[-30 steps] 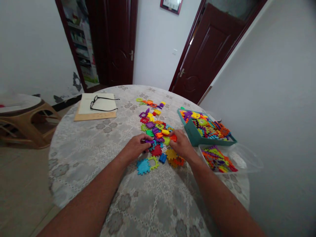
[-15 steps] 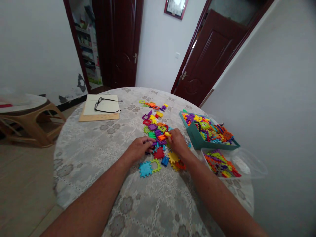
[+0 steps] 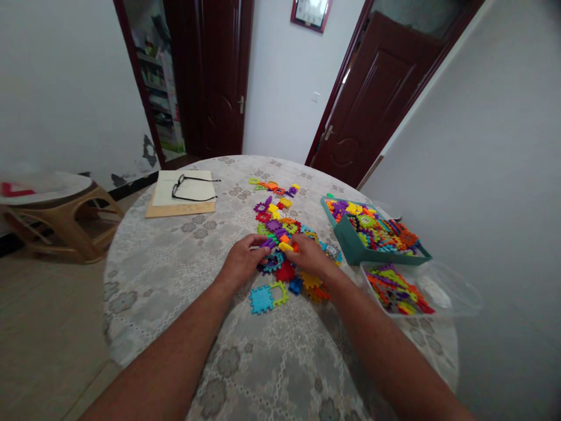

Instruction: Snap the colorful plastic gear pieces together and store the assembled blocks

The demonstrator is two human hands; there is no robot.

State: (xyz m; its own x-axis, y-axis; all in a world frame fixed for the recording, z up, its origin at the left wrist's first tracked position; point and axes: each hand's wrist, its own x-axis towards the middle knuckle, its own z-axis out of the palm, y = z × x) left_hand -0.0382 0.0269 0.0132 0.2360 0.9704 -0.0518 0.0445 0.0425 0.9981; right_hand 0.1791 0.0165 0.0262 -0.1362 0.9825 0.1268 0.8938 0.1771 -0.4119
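Observation:
My left hand [image 3: 244, 257] is closed over the near-left side of a pile of colourful plastic building blocks, its fingertips on a purple block [image 3: 268, 242]. Opposite it, my right hand [image 3: 310, 255] pinches a yellow block [image 3: 286, 247] just above the pile. An orange block [image 3: 285, 238] shows beside those fingers. Between my hands and me lie a red toothed block [image 3: 285, 271], a blue block [image 3: 295, 285] and a light-blue square block [image 3: 262, 299] joined to a lime toothed frame [image 3: 279, 293]. Fingers partly hide the middle of the pile.
A teal box [image 3: 357, 248] full of blocks stands at the right, with a clear plastic tub [image 3: 456, 292] of more pieces before it. Black glasses [image 3: 175, 188] rest on paper and a board [image 3: 179, 209] at the left. A patterned cloth covers the round table [image 3: 263, 362].
My right hand has brought the yellow block left and down, closer to my left hand. The purple block at my left fingertips now sits higher. The view has shifted slightly.

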